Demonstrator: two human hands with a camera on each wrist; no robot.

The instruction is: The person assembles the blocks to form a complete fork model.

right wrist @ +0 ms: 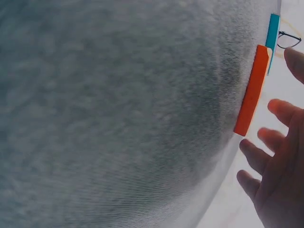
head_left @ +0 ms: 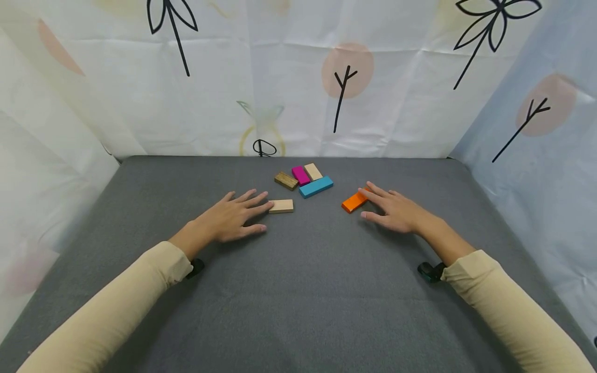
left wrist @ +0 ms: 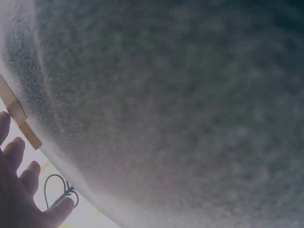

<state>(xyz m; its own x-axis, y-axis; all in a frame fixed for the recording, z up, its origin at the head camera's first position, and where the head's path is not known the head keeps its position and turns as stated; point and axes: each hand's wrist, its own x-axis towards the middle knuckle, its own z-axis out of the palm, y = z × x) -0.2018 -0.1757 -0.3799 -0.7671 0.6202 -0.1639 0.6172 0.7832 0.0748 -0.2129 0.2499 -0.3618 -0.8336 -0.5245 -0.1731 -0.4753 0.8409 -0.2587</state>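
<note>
My left hand (head_left: 233,217) is spread with its fingers extended, its fingertips right at the left end of a pale wooden block (head_left: 282,206). In the left wrist view that block (left wrist: 13,105) shows beside the fingers, with a brown one (left wrist: 31,136) behind it. On the other side, my right hand (head_left: 394,208) reaches with spread fingers over the far end of an orange block (head_left: 354,201). The right wrist view shows the orange block (right wrist: 251,90) close to the fingertips, with the blue block (right wrist: 272,31) beyond. Neither hand grips anything.
Toward the back of the grey table (head_left: 308,290), a brown block (head_left: 286,181), a magenta block (head_left: 300,175), another pale block (head_left: 313,171) and a blue block (head_left: 316,187) lie in a loose cluster. White patterned cloth (head_left: 289,67) hangs behind the table and along both sides.
</note>
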